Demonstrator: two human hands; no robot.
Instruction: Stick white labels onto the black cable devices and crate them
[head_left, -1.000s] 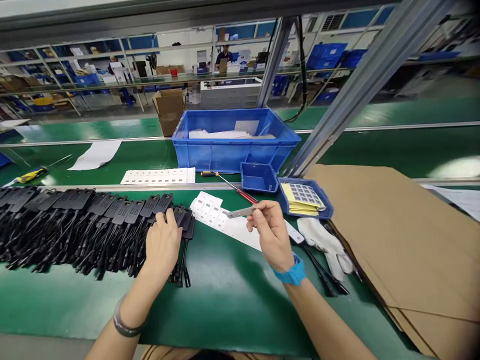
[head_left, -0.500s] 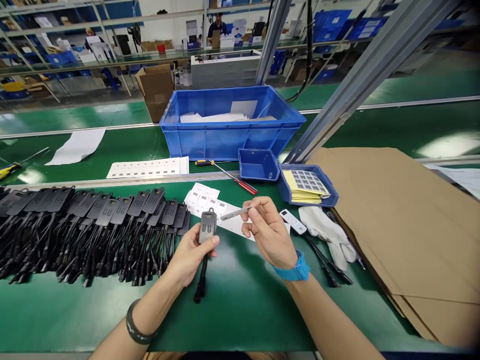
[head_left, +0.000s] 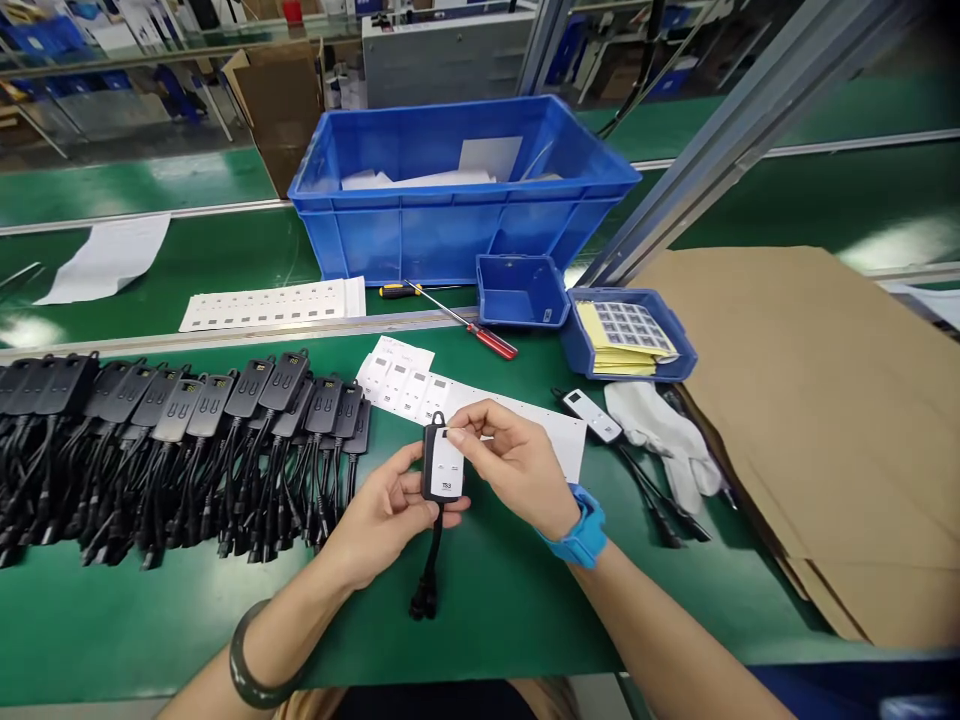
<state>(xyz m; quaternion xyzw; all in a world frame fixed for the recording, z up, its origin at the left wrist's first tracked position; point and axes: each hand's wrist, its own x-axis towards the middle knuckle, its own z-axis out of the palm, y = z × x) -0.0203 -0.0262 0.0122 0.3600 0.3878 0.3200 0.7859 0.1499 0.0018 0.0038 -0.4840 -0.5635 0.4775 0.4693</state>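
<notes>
My left hand (head_left: 397, 505) grips a small black controller box (head_left: 430, 462) with a hanging loop at its top and a short black cable (head_left: 427, 575) dangling below. Against the front of the box lies a white label (head_left: 448, 470) marked "TS3". Thumb and fingers of my right hand (head_left: 506, 450) pinch this label near its upper edge. Behind my hands rests a white sheet of labels (head_left: 517, 410), its left part still carrying several. To the left, many black controller boxes with cables (head_left: 251, 390) lie in an overlapping row.
A labelled controller (head_left: 592, 415) and a white glove (head_left: 660, 435) lie right of my hands. Behind are a red screwdriver (head_left: 491, 340), a small blue bin (head_left: 523, 292), a bin with yellow-backed stickers (head_left: 630, 335) and a large blue crate (head_left: 465, 225). Cardboard sheets (head_left: 810, 420) cover the right side.
My left hand has picked a black controller box from the row and brought it to the middle. My right hand has moved the label from the air onto the box's front. The view has tilted down.
</notes>
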